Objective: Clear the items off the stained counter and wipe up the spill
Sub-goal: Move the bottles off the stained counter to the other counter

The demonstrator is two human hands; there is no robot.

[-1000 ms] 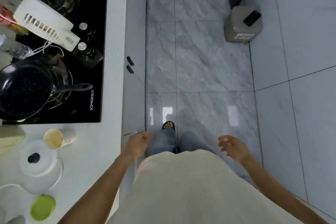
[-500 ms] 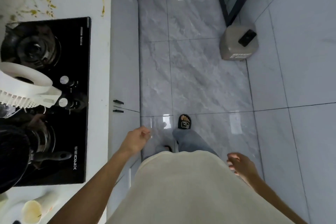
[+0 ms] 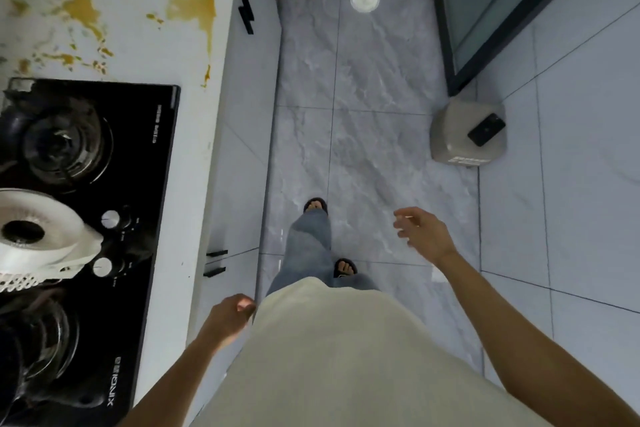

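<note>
The spill (image 3: 86, 7) lay on the bench (image 3: 204, 156) well ahead of the nearer, seemingly empty, loosely curled left hand (image 3: 230, 317).

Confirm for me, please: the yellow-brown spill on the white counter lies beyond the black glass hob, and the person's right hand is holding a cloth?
Not quite. In the head view the right hand is open and holds nothing. The yellow-brown spill does lie on the white counter beyond the black glass hob.
</note>
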